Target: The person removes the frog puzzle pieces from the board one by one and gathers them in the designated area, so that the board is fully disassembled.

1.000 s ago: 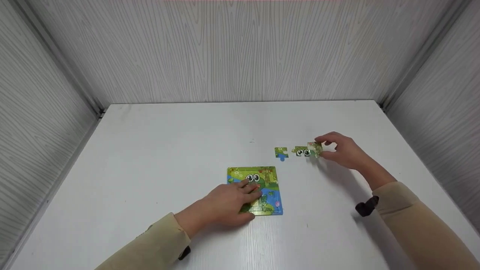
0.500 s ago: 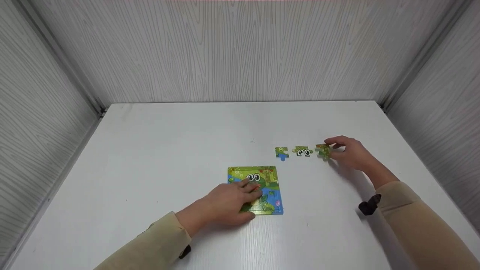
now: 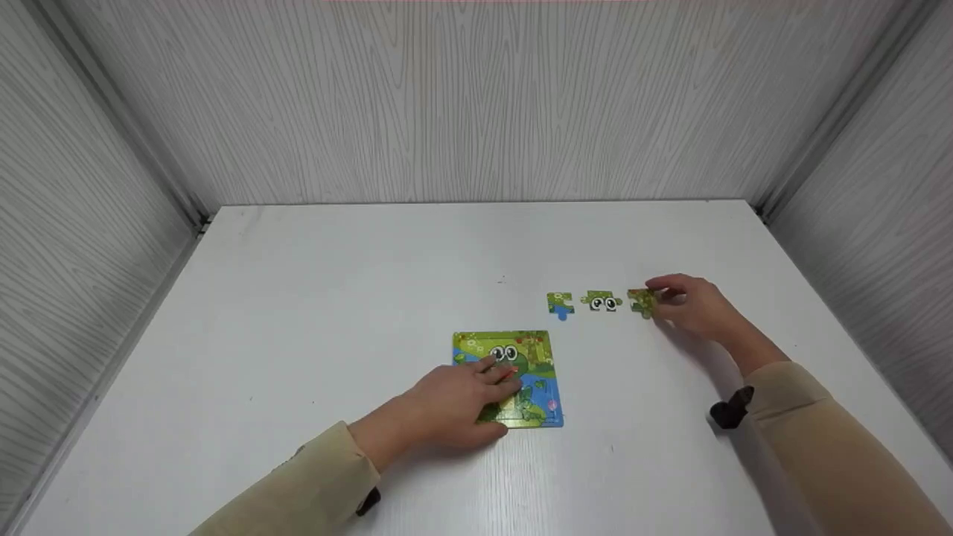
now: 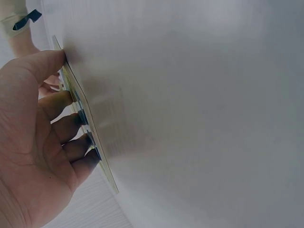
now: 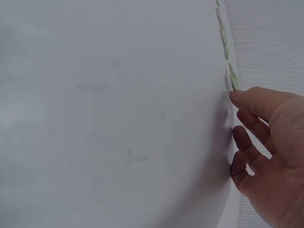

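My left hand (image 3: 458, 406) rests on the puzzle (image 3: 541, 372), fingers extended — my right hand (image 3: 692, 307) pinches the end piece (image 3: 639, 301) at its right edge, just right of the eye piece (image 3: 600, 301).

No text, label, brand, number or sign is legible in any view — neither on the square, flat, green-and-blue cartoon puzzle board (image 3: 533, 371), partly covered by the left hand (image 3: 456, 406), nor on the three small, flat, green-printed jigsaw pieces (image 3: 601, 301). White bench (image 3: 335, 298) — no readable marking.
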`<state>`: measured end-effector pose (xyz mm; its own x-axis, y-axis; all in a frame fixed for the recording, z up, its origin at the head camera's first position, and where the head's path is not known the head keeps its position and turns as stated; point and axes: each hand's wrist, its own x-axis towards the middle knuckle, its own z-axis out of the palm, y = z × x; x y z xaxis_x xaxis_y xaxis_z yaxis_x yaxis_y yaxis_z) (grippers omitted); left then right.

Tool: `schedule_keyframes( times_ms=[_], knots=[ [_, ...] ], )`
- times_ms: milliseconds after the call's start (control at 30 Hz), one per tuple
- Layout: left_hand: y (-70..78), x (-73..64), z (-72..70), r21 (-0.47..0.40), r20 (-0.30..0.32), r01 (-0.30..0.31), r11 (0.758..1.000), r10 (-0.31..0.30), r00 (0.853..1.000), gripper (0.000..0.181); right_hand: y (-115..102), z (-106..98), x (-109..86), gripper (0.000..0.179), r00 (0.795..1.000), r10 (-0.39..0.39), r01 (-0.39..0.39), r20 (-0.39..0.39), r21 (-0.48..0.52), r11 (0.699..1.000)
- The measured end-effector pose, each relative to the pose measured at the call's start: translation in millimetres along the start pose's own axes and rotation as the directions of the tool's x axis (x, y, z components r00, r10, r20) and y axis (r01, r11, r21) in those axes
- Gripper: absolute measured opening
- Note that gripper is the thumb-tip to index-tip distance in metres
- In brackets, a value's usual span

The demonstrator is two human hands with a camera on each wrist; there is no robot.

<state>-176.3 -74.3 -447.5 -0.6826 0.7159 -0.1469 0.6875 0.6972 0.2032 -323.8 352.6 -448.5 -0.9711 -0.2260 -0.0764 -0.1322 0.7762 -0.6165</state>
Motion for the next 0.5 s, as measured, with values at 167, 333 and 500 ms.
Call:
schedule_keyframes(
  times_ms=[167, 333, 500],
  knots=[
    [0.5, 0.2, 0.0, 0.003, 0.005, 0.0, 1.0, 0.0, 1.0, 0.068, 1.5, 0.2, -1.4, 0.047, 1.0, 0.003, -0.003, 0.01, 0.017, 1.0],
    [0.4, -0.1, -0.5, 0.005, 0.009, 0.003, 1.0, -0.003, 1.0, 0.068, 2.2, -0.4, -1.7, 0.048, 1.0, 0.004, -0.004, 0.023, 0.021, 1.0],
    [0.1, 0.1, -1.2, -0.001, 0.009, 0.007, 1.0, -0.007, 1.0, 0.068, 1.9, -1.7, -2.3, 0.052, 1.0, 0.01, -0.011, 0.029, 0.025, 1.0]
  ],
)
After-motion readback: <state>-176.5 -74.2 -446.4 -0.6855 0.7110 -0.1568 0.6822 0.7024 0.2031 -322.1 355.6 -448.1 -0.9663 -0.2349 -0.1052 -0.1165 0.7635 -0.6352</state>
